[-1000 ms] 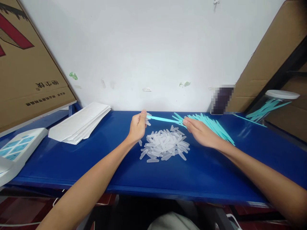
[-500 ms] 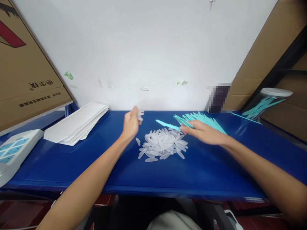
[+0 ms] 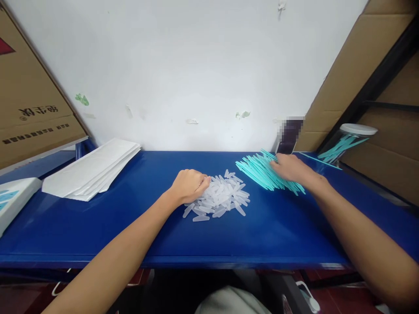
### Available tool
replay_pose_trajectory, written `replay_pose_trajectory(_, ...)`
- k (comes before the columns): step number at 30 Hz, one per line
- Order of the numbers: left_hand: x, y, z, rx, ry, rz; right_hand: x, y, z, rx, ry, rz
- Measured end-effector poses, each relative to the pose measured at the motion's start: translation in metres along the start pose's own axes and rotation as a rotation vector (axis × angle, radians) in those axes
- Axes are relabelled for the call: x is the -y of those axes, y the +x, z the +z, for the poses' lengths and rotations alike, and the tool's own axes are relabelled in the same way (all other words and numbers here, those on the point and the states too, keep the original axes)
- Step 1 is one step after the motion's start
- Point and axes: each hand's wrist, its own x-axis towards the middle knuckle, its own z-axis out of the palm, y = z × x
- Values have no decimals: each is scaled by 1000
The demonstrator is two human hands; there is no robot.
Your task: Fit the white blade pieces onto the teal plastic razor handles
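At the left side of a heap of small translucent plastic covers [image 3: 224,194], my left hand [image 3: 190,184] is closed with its knuckles up. The thumb lies along the heap, and what the fingers hold is hidden under the hand. My right hand [image 3: 290,168] rests at the upper right of a spread pile of slim turquoise sticks [image 3: 262,170] that look like eyebrow razors. Its thumb and curled fingers touch the sticks, but the fingertips are partly hidden, so I cannot see whether any stick is gripped.
Flat white packets [image 3: 91,168] lie stacked on the blue table [image 3: 131,222] at the left, near a white device [image 3: 19,196]. A dark upright object [image 3: 291,135], partly pixelated, stands against the wall. On the right a clear jar [image 3: 343,146] with a white lid holds more turquoise sticks.
My left hand, holding several translucent covers before, has come down and right onto the heap. The turquoise sticks my right hand held over the heap are gone from there; that hand moved right, to the pile.
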Motion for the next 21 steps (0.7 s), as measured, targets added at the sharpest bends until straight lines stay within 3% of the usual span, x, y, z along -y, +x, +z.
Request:
replay_pose_trajectory(6,1,-2,-4,-45,69,6,8,-1,-3,-46,-23,63)
replay_pose_trajectory(10,7,-3,-5,-140,-14,45,14,-6,-3,-62,-23,77)
replay_pose_trajectory(13,12,-5,-8,-120,-86,62,15,-9,-5,-91,-15,72)
replay_pose_trajectory(17,23,-7,-8,-113,-167,-6,17,-12,-10,-288,91,-107)
replay_pose_trajectory(21,49,-5,2,-152,-281,-174,29,-18,-11,-442,383,-277)
